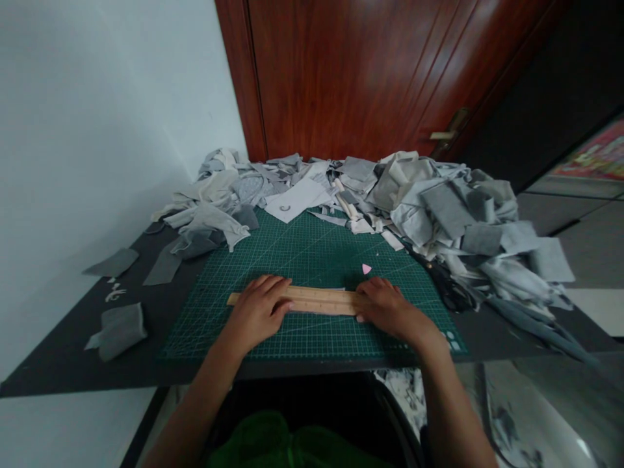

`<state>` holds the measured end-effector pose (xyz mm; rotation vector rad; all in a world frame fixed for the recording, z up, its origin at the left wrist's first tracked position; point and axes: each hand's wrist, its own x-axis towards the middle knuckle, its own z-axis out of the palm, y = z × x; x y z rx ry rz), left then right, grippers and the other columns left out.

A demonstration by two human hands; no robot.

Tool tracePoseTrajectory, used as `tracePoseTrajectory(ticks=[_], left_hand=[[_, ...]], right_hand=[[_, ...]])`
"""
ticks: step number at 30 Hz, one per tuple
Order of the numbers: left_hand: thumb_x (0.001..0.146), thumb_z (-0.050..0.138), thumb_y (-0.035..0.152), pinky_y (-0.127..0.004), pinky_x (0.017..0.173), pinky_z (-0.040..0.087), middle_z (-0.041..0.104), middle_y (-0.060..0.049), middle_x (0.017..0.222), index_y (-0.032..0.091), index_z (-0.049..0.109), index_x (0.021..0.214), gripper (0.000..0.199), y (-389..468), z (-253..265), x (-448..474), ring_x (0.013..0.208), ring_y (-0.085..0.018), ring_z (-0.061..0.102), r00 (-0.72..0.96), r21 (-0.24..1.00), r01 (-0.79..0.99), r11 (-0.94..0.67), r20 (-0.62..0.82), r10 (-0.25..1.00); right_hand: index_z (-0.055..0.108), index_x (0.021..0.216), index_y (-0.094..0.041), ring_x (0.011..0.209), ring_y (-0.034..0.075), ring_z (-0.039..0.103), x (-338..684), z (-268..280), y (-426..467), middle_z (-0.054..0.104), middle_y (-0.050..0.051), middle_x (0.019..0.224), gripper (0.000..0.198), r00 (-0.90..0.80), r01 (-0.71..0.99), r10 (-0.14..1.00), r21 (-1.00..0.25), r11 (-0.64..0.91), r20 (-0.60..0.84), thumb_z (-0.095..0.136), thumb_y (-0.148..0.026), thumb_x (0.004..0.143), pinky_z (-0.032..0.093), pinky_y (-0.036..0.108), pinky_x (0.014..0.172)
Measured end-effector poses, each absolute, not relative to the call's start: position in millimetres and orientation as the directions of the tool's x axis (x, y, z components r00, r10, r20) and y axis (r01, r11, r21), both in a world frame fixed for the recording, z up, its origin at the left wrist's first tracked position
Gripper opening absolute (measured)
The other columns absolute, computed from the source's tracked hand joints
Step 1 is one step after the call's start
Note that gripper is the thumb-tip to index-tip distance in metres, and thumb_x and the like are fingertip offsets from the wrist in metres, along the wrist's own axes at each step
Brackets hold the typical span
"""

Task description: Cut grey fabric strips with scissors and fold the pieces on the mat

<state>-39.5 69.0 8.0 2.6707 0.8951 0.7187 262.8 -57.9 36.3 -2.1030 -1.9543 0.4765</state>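
Observation:
A wooden ruler (pixel 319 300) lies crosswise on the green cutting mat (pixel 312 253), close to its near edge. My left hand (pixel 260 311) is over the ruler's left part, fingers across the far edge and thumb at the near edge. At the other end, my right hand (pixel 385 304) grips the ruler, its fingers curled over it and the thumb in front. A thin pale edge shows along the ruler's far side; what lies underneath is mostly hidden. Just beyond my right hand sits a small pink triangular piece, like tailor's chalk (pixel 366 268).
Heaps of grey and white fabric scraps (pixel 429 201) line the table's back and right side. Black-handled scissors (pixel 451 286) lie right of the mat. A folded grey cloth (pixel 121 330) rests on the dark table (pixel 63 348) at left. A wooden door (pixel 336 78) stands behind.

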Motion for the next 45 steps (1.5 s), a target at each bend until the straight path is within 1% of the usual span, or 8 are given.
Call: tracePoseTrajectory(ticks=[4, 10, 18, 21, 26, 30, 36, 45], left_hand=[[0.1, 0.056, 0.029, -0.054, 0.118, 0.04, 0.061, -0.011, 0.143, 0.022, 0.062, 0.135, 0.036, 65.2, 11.2, -36.0, 0.139, -0.033, 0.049, 0.682, 0.277, 0.507, -0.816, 0.449, 0.577], [0.101, 0.055, 0.024, -0.049, 0.106, 0.05, 0.07, -0.01, 0.118, 0.02, 0.07, 0.116, 0.022, 57.2, 15.0, -31.1, 0.12, -0.029, 0.06, 0.733, 0.206, 0.43, -0.879, 0.488, 0.473], [0.099, 0.059, 0.023, -0.051, 0.107, 0.049, 0.068, -0.01, 0.126, 0.021, 0.074, 0.114, 0.021, 59.4, 6.1, -33.4, 0.124, -0.03, 0.056, 0.775, 0.139, 0.415, -0.899, 0.464, 0.43], [0.101, 0.056, 0.021, -0.043, 0.098, 0.053, 0.072, -0.007, 0.111, 0.02, 0.073, 0.109, 0.019, 61.9, 6.8, -32.4, 0.112, -0.026, 0.061, 0.787, 0.183, 0.383, -0.905, 0.449, 0.424], [0.102, 0.049, 0.016, -0.037, 0.081, 0.051, 0.07, -0.003, 0.088, 0.021, 0.068, 0.087, 0.025, 59.4, 13.7, -30.1, 0.09, -0.022, 0.062, 0.829, 0.201, 0.379, -0.903, 0.359, 0.428], [0.103, 0.053, 0.024, -0.036, 0.076, 0.051, 0.07, -0.003, 0.087, 0.021, 0.071, 0.1, 0.019, 55.9, 10.9, -29.7, 0.083, -0.022, 0.062, 0.799, 0.169, 0.407, -0.897, 0.41, 0.44], [0.101, 0.054, 0.019, -0.043, 0.099, 0.05, 0.069, -0.007, 0.127, 0.023, 0.068, 0.128, 0.031, 55.7, 6.8, -28.6, 0.117, -0.026, 0.059, 0.81, 0.152, 0.368, -0.917, 0.431, 0.397], [0.098, 0.065, 0.037, -0.05, 0.095, 0.049, 0.068, -0.008, 0.119, 0.022, 0.073, 0.115, 0.024, 42.1, 14.7, -17.7, 0.112, -0.03, 0.06, 0.827, 0.179, 0.431, -0.884, 0.313, 0.467]], right_hand=[[0.067, 0.102, -0.02, 0.106, 0.027, 0.061, 265.9, 40.0, -55.9, 0.065, 0.008, 0.107, 0.024, 0.03, 0.888, 0.995, -0.454, -0.071, -0.098, 0.08, -0.017, 0.082, 0.045, 0.037, 0.091], [0.065, 0.092, -0.022, 0.084, 0.02, 0.065, 257.0, 45.9, -57.1, 0.068, 0.003, 0.092, 0.014, 0.006, 0.92, 0.999, -0.391, -0.025, -0.048, 0.074, -0.013, 0.088, 0.043, 0.028, 0.074], [0.07, 0.1, -0.017, 0.099, 0.027, 0.068, 242.0, 44.2, -46.7, 0.074, 0.012, 0.101, 0.025, 0.004, 0.967, 1.0, -0.253, -0.001, 0.015, 0.051, -0.003, 0.095, 0.045, 0.034, 0.086], [0.068, 0.103, -0.017, 0.096, 0.025, 0.069, 233.4, 38.5, -38.2, 0.074, 0.012, 0.104, 0.027, 0.054, 0.973, 0.996, -0.228, -0.037, 0.066, 0.048, -0.001, 0.093, 0.046, 0.032, 0.085], [0.064, 0.114, -0.018, 0.095, 0.021, 0.07, 251.4, 26.2, -32.8, 0.074, 0.01, 0.111, 0.026, 0.213, 0.948, 0.962, -0.273, -0.161, 0.173, 0.041, -0.01, 0.103, 0.047, 0.027, 0.083], [0.065, 0.109, -0.012, 0.091, 0.025, 0.071, 295.4, 14.5, -37.6, 0.074, 0.016, 0.1, 0.032, 0.394, 0.901, 0.888, -0.288, -0.323, 0.235, 0.034, -0.009, 0.103, 0.048, 0.031, 0.08], [0.069, 0.109, -0.011, 0.089, 0.026, 0.072, 330.4, 0.9, -42.4, 0.075, 0.014, 0.096, 0.038, 0.49, 0.864, 0.821, -0.288, -0.413, 0.294, 0.032, -0.012, 0.104, 0.05, 0.032, 0.078], [0.068, 0.127, -0.016, 0.114, 0.034, 0.064, 343.7, 14.1, -59.9, 0.07, 0.019, 0.122, 0.035, 0.659, 0.739, 0.666, -0.139, -0.659, 0.348, 0.042, -0.018, 0.103, 0.047, 0.043, 0.092]])
